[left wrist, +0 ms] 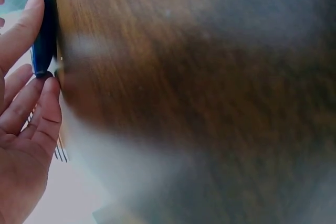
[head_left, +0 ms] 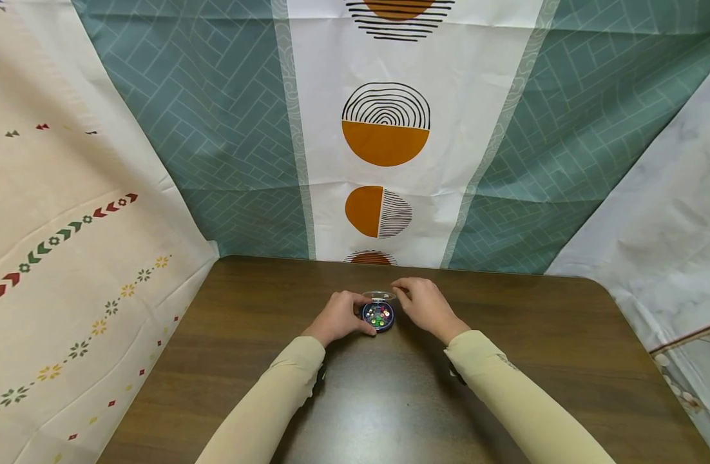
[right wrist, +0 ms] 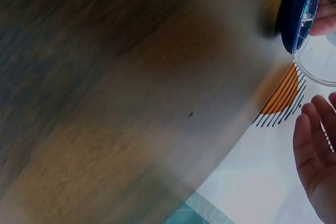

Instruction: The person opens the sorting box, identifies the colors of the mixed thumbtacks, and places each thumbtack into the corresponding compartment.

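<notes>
A small round dark blue case [head_left: 378, 320] lies on the table, its clear hinged lid [head_left: 379, 295] standing up at the back. Inside are several tiny bright pieces in green, red, white and yellow, too small to identify. My left hand [head_left: 340, 317] grips the case from the left, thumb on the near rim and fingers at the far side. The left wrist view gives the blue case [left wrist: 45, 35] edge-on between thumb and fingers. My right hand [head_left: 427, 306] hovers to the right of the lid, fingers loosely bent and holding nothing. A gap separates it from the lid [right wrist: 317, 69] in the right wrist view.
The brown wooden table [head_left: 245, 361] stretches around both forearms. Behind its far edge hangs a green and white patterned cloth [head_left: 245, 161]. A cream cloth [head_left: 59, 270] hangs at the left, and a pale marbled one [head_left: 668, 212] at the right.
</notes>
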Available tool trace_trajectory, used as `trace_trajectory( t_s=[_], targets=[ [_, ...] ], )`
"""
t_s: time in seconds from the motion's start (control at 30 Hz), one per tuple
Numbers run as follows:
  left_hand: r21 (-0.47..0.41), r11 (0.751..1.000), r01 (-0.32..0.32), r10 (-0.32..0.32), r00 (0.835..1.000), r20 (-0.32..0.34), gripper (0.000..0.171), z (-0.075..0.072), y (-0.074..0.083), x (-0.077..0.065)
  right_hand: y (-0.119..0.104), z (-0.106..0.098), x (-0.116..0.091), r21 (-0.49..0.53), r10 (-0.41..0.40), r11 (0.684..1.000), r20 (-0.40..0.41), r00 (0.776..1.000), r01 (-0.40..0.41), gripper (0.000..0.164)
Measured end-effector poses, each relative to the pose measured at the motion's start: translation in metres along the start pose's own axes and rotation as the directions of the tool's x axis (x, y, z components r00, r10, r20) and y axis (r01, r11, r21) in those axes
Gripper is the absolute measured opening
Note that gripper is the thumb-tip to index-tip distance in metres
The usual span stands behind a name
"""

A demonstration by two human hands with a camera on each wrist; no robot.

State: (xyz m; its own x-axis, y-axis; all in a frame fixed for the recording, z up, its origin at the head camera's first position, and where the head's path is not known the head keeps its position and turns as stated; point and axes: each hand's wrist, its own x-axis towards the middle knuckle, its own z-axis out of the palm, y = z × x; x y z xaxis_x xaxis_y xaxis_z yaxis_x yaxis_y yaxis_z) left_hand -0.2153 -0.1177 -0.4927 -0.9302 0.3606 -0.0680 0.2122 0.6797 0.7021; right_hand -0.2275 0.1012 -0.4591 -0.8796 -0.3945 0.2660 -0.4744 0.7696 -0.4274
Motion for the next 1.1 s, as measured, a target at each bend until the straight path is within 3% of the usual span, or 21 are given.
trace_trajectory(
  t_s=[0.57, 1.1],
  targets=[
    [-0.073, 0.997, -0.025, 0.016, 0.992, -0.128, 0.06, 0.005, -0.008, 0.003, 0.007, 0.007, 0.0, 0.102, 0.005, 0.995, 0.053, 0.999, -0.011, 0.016],
    [-0.141, 0.989, 0.053, -0.07, 0.99, -0.123, 0.064, 0.006, -0.003, 0.0, 0.007, 0.013, -0.011, 0.147, 0.019, 0.989, 0.055, 0.998, -0.026, 0.019]
  ],
)
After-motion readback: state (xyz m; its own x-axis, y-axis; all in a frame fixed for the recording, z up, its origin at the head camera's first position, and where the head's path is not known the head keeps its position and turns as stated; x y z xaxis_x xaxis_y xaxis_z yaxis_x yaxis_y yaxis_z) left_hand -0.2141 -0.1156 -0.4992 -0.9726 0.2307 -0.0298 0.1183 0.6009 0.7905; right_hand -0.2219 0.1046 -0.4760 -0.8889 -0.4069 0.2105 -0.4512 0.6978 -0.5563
